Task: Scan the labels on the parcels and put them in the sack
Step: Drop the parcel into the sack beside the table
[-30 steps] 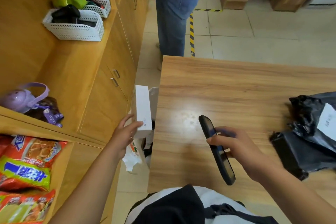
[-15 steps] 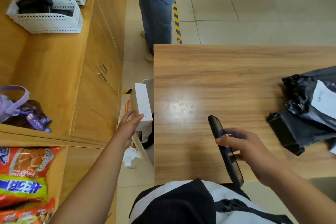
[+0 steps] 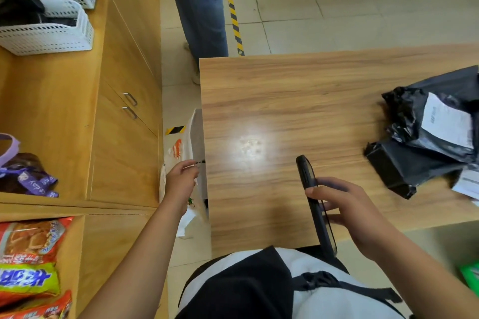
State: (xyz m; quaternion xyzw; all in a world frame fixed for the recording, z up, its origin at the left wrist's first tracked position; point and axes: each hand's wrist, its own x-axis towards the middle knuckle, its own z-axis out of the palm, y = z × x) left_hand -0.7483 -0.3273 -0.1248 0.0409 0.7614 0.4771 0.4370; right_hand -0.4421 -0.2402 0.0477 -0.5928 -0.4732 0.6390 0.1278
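Observation:
My left hand [image 3: 181, 179] hovers with relaxed fingers over the white sack [image 3: 178, 147], which has an orange print and hangs beside the left edge of the wooden table [image 3: 272, 90]. This hand holds nothing, and the white box is out of sight. In my right hand [image 3: 347, 212], above the table's near edge, I grip a black phone [image 3: 308, 181] on its side. Black plastic parcels [image 3: 409, 163] are heaped at the table's right edge, the top one bearing a white label [image 3: 445, 122].
A person in blue jeans [image 3: 204, 8] stands beyond the table's far left corner. A wooden cabinet [image 3: 124, 116] runs along the left, with white baskets [image 3: 51, 36] on top and snack packets [image 3: 28, 261] on a lower shelf. Yellow-black tape [image 3: 234, 18] marks the floor.
The white box that my left hand held over the sack is gone from view, and the hand is now empty above the sack. My right hand keeps holding the phone.

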